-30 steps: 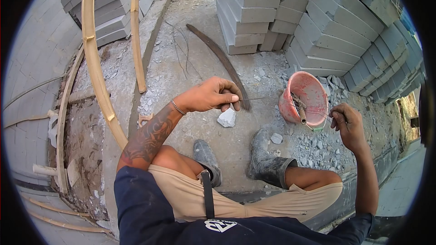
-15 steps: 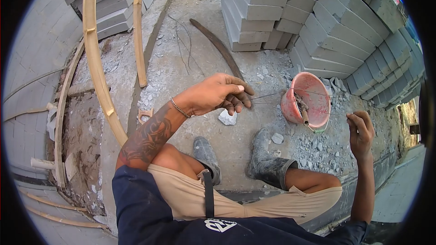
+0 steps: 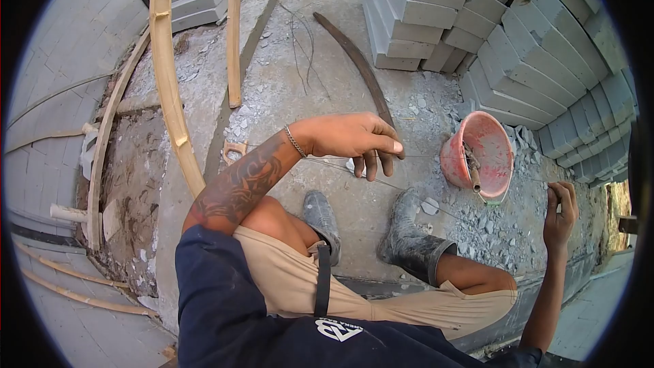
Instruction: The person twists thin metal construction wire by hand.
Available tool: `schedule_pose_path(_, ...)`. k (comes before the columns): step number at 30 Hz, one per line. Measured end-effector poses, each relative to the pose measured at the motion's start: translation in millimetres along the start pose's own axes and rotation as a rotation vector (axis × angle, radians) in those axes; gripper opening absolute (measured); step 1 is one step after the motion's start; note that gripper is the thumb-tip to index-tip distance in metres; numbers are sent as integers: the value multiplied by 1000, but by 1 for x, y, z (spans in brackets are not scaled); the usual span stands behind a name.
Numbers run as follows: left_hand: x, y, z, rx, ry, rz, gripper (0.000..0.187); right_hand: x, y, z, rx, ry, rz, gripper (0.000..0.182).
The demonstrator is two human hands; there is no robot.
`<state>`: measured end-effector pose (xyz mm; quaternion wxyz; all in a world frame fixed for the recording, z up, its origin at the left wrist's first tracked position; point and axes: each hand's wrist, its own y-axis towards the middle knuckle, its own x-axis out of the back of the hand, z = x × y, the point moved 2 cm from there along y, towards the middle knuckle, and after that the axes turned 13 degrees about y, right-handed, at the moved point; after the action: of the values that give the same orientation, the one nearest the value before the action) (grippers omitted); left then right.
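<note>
My left hand, with a bracelet at its wrist, is over the concrete floor, palm down, thumb and forefinger pinched on a thin wire. The wire stretches in front of the red bucket towards my right hand. That hand is raised at the right, its fingertips pressed together on the wire's other end. More thin strands pass below my left hand, slanting down to the right. Inside the bucket lies a tool with a round handle; the rest of it is hard to make out.
Stacks of grey blocks rise behind the bucket. A dark curved strip and loose wires lie on the floor. Bamboo pieces stand at the left. Rubble surrounds the bucket; my boots are below my left hand.
The view has shifted, so the surroundings appear further right. My left hand has turned more palm down, and the strands now trail below and behind it.
</note>
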<state>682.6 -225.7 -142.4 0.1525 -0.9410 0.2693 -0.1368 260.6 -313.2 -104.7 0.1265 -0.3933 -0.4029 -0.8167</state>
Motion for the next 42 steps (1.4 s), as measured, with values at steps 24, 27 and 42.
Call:
schedule_pose_path(24,-43,30,12,-578,1439,-592,11,-138,57,88,-61,570,746,73)
schedule_pose_path(27,-35,14,-8,-726,1450,-696,11,-170,72,99,-130,816,797,51)
schedule_pose_path(42,-9,-26,-65,-603,-47,-1033,27,-187,84,185,-266,1396,137,24)
